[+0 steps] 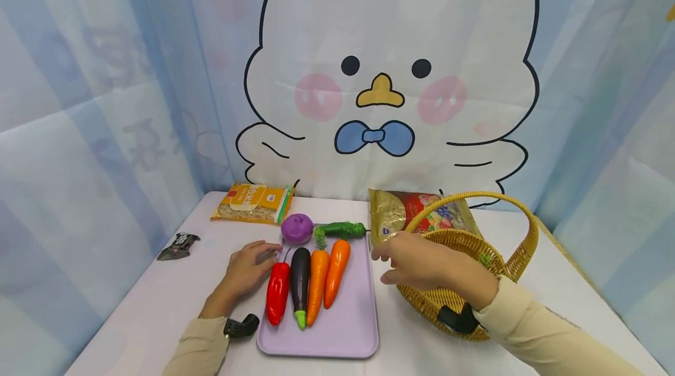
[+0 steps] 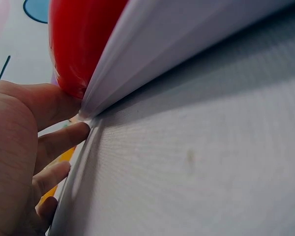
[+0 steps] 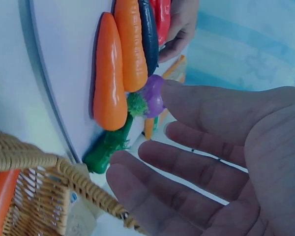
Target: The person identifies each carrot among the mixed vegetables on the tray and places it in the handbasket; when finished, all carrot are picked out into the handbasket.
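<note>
My left hand [image 1: 248,270] rests at the left edge of a pale purple tray [image 1: 348,335], fingers loosely extended. In the left wrist view its thumb and index fingertip are at the tray rim, near a red pepper [image 2: 83,44]. On the tray lie the red pepper [image 1: 278,294], a dark eggplant [image 1: 300,276] and two carrots [image 1: 336,273]. A purple onion [image 1: 297,228] and a green cucumber-like vegetable [image 1: 337,229] are at its far end. My right hand [image 1: 416,262] hovers with nothing in it, beside the tray and over the left side of a wicker basket [image 1: 453,320].
Inside the basket lies an orange carrot-like piece [image 3: 0,201]. The basket's tall handle [image 1: 527,229] arches up at the right. A yellow grain packet [image 1: 253,203] and a gold packet [image 1: 387,215] lie at the back. A small black packet [image 1: 179,246] is at the left.
</note>
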